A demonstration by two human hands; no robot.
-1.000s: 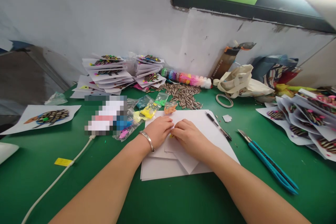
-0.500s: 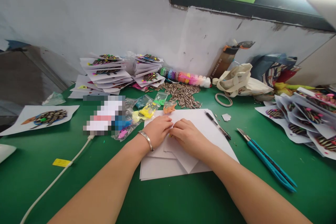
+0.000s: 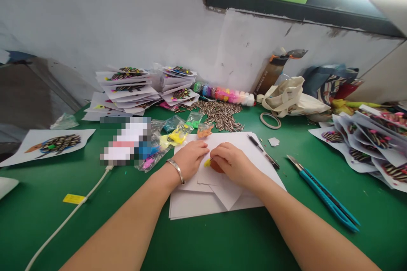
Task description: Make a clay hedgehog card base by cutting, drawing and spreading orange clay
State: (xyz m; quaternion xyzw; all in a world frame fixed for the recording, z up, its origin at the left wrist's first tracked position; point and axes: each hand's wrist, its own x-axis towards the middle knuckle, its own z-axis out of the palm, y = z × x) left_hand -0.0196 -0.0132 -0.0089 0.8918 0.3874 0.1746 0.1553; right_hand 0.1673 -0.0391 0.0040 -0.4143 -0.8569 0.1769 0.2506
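Observation:
White paper sheets (image 3: 203, 205) lie stacked at the middle of the green table, with smaller pieces of paper on top. My left hand (image 3: 190, 159), a silver bangle at its wrist, rests on the paper with its fingers together, pointing right. My right hand (image 3: 230, 161) is curled over a brownish-orange round patch (image 3: 216, 167) on the paper. Its fingertips pinch beside a small yellow piece (image 3: 207, 163); what they hold is too small to make out. A black pen (image 3: 263, 151) lies on the sheets' right edge.
A teal cutter (image 3: 329, 199) with blade out lies at right. Beyond the paper are bags of coloured clay (image 3: 178, 135), striped seeds (image 3: 222, 114) and a tape roll (image 3: 270, 120). Decorated cards (image 3: 127, 89) are stacked behind. A white cable (image 3: 63, 220) runs along the left.
My right hand has lifted and shifted slightly right, its fingers more curled, uncovering the brownish-orange patch and more of the yellow piece. My left hand has barely moved.

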